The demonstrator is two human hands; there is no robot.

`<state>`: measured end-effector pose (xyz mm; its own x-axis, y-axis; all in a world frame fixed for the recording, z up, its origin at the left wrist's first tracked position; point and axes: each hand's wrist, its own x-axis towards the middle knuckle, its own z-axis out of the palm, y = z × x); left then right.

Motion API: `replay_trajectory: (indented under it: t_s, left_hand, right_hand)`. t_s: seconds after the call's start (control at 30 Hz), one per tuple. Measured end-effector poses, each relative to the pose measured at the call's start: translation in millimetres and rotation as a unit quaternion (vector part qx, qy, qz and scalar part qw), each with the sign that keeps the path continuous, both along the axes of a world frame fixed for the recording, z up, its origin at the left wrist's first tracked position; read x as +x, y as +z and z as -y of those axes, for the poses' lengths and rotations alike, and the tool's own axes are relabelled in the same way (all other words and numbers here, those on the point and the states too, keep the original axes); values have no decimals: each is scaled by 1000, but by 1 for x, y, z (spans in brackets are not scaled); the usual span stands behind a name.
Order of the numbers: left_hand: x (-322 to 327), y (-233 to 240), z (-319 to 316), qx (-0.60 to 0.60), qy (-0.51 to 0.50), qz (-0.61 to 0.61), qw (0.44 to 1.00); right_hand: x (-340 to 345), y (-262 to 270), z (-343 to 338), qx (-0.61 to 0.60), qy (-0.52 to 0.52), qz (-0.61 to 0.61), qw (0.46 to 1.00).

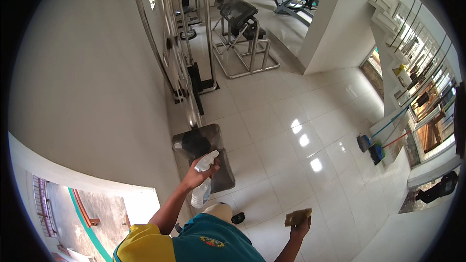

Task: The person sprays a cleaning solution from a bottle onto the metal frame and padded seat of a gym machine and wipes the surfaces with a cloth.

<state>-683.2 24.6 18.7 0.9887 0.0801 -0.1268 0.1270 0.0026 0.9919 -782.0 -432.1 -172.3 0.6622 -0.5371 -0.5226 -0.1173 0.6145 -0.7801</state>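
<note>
My left hand (198, 173) grips a spray bottle (201, 193) with a white trigger head and a clear body; liquid shows inside. The bottle is over the dark padded seat (222, 174) of a gym machine, whose upper pad (214, 133) lies just beyond the nozzle. Whether the bottle touches the padding I cannot tell. Out to the right, my right hand (300, 227) holds a yellowish-brown cloth or sponge (298, 217) above the tiled floor.
Chrome uprights of a cable machine (193, 69) line the left wall. A padded metal bench (238, 14) stands further ahead, near a white pillar (338, 18). Brooms (364, 142) lean at the right by the staircase (386, 18). A dark-clothed person (440, 187) is at far right.
</note>
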Motion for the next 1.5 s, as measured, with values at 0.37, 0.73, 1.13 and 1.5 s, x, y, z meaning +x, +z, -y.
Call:
replay_trajectory:
  t_s: [0.37,0.73,1.13,1.5]
  left_hand:
    - [73,-62,42,-94,128,93,983]
    - [208,-31,31,-15,388,198,900]
    - [304,3,-7,38,601,227,765]
    - [384,15,-18,177,826,185,502]
  right_hand:
    - [100,28,-42,-8,150,-94,984]
    - [405,73,-44,-187,298,38,935]
    - [612,-52,-64,-41,312,-106,943]
    - [834,7,-301,-94,602,-4,793]
